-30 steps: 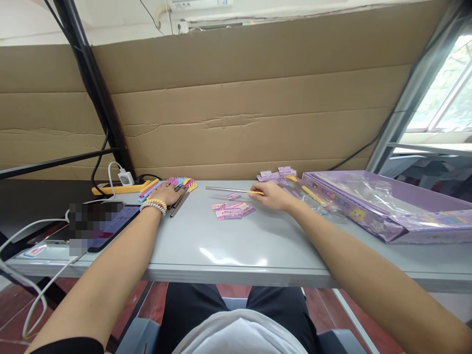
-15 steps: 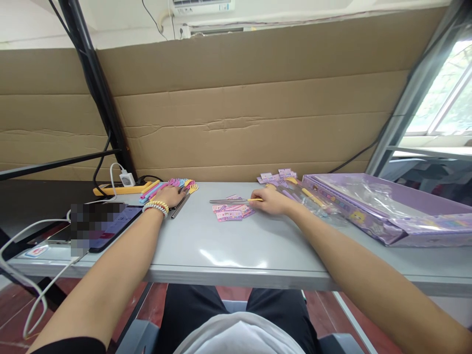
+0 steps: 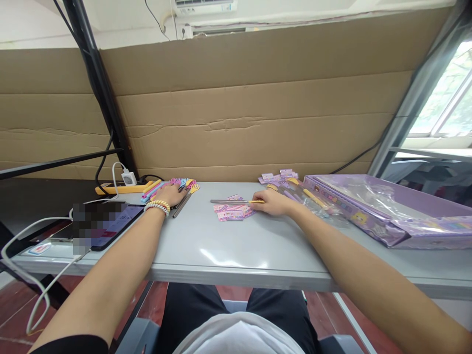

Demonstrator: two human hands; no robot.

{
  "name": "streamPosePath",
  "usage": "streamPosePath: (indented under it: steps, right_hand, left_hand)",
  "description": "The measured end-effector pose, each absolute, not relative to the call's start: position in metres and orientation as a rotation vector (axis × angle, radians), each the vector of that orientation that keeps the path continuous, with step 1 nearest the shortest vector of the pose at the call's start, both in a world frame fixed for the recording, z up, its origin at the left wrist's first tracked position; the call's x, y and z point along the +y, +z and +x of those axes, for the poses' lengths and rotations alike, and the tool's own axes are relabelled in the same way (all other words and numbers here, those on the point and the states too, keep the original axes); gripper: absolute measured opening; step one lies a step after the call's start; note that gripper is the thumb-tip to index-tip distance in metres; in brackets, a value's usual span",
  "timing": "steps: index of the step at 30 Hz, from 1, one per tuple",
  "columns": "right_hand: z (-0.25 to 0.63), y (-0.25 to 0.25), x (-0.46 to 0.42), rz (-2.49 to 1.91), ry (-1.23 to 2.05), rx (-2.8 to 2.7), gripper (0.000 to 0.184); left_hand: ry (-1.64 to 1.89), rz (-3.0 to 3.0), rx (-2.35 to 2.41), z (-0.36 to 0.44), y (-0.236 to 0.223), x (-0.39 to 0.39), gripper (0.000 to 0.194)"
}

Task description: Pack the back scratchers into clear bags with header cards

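Observation:
My right hand (image 3: 272, 201) pinches the yellow end of a thin metal rod (image 3: 230, 201), which lies level across a small pile of pink and purple sticker cards (image 3: 232, 212) on the grey table (image 3: 236, 246). My left hand (image 3: 170, 193), with bead bracelets at the wrist, rests flat with fingers stretched out over a bunch of colourful brush-like sticks (image 3: 184, 184) and metal rods (image 3: 181, 205) at the table's far left.
A purple printed box (image 3: 387, 209) with clear plastic wrap lies at the right. More small cards (image 3: 278, 175) and loose sticks sit near it. A phone (image 3: 110, 223), white cables and a yellow power strip (image 3: 120, 188) are at the left. Cardboard lines the wall behind.
My right hand has drawn the metal rod nearer and lowered it onto the sticker cards. My left hand has stayed on the colourful sticks.

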State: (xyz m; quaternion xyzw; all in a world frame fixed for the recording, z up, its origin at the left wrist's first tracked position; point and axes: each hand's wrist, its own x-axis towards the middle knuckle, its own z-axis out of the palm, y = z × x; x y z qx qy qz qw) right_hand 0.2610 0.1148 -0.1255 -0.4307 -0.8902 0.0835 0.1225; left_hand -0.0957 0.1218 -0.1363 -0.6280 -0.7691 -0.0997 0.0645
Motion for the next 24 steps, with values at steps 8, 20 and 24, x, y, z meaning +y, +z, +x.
streamPosePath:
  steps: [8, 20, 24]
  right_hand:
    - [0.261, -0.126, 0.116, -1.259, 0.240, -2.618, 0.031]
    - [0.260, -0.125, 0.114, -1.287, 0.226, -2.636, 0.030]
    - [0.260, -0.125, 0.114, -1.284, 0.229, -2.637, 0.029]
  left_hand:
    - [-0.330, -1.879, -2.371, -0.099, -0.139, 0.123, 0.076]
    - [-0.530, -1.527, -2.412, -0.120, -0.126, 0.124, 0.049]
    - [-0.504, -1.349, -2.606, -0.148, -0.124, 0.118, 0.046]
